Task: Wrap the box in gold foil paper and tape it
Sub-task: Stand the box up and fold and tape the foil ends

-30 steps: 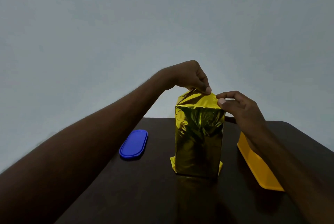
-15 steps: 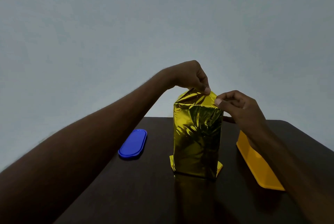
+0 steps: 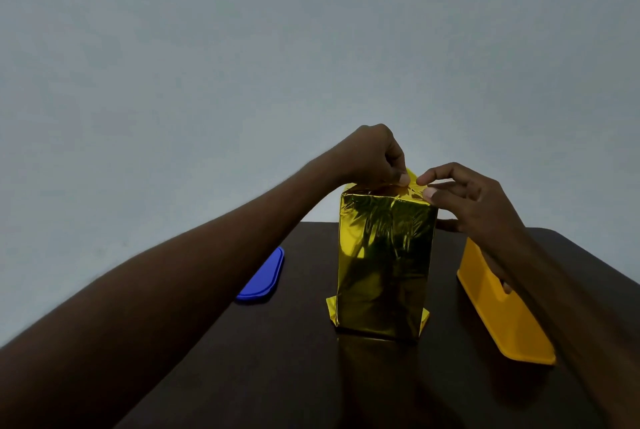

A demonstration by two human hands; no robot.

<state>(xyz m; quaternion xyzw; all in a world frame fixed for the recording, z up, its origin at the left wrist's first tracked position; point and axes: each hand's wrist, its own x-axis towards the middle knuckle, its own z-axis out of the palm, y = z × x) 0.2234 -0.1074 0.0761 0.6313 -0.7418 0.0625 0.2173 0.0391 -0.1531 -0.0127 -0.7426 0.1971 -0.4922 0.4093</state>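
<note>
A tall box wrapped in gold foil paper (image 3: 384,262) stands upright in the middle of the dark table (image 3: 277,376). Small foil flaps stick out at its bottom corners. My left hand (image 3: 375,157) is over the box's top, its curled fingers and thumb pinching the foil fold there. My right hand (image 3: 464,200) is at the top right corner, thumb and forefinger pinching the foil edge. The top face is mostly hidden by both hands. No tape is visible.
A blue oval lid (image 3: 263,276) lies flat to the left of the box. A yellow plastic container (image 3: 502,311) sits to the right, partly under my right forearm. A plain grey wall rises behind the table's far edge.
The top foil flap has been pressed lower and flatter onto the box. My right hand has moved in closer to my left hand. The box stays upright in place.
</note>
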